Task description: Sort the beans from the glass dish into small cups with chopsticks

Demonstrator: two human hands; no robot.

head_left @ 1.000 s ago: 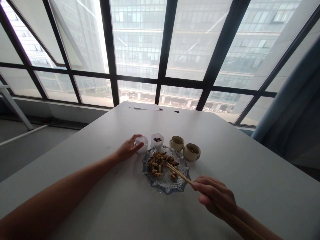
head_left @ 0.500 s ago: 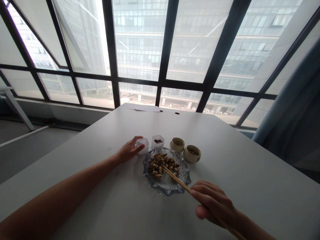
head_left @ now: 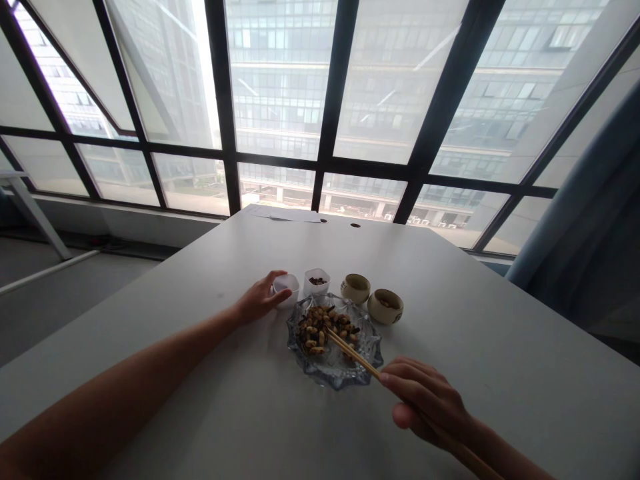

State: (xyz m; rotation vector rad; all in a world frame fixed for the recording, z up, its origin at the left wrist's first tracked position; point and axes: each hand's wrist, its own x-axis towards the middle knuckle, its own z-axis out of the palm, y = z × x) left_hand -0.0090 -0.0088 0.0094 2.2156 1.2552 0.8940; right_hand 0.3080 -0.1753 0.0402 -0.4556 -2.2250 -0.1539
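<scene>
A pair of wooden chopsticks [head_left: 354, 355] is held in my right hand [head_left: 425, 403], at the lower right. Their tips rest among the peanuts and darker bits [head_left: 320, 330] heaped in a scalloped glass dish [head_left: 340, 381]. Beyond the dish's left edge, my left hand [head_left: 264, 297] grips a translucent plastic cup [head_left: 288, 298], thumb and fingers around its rim. Beside it stands a similar cup [head_left: 317, 289] holding small dark pieces. Two beige ceramic cups follow to the right: the left one [head_left: 355, 293] shows no contents that I can make out, and the nearer one [head_left: 385, 319] has some brownish pieces inside.
Everything stands on a white table [head_left: 225, 413]. Sheets of paper [head_left: 290, 215] lie at its far end near two round holes. Large dark-framed windows rise behind, with a blue-grey curtain [head_left: 590, 180] on the right.
The chopstick tips stay in the peanuts with hardly any shift. My left hand keeps its hold on the plastic cup. The whole view has moved very slightly.
</scene>
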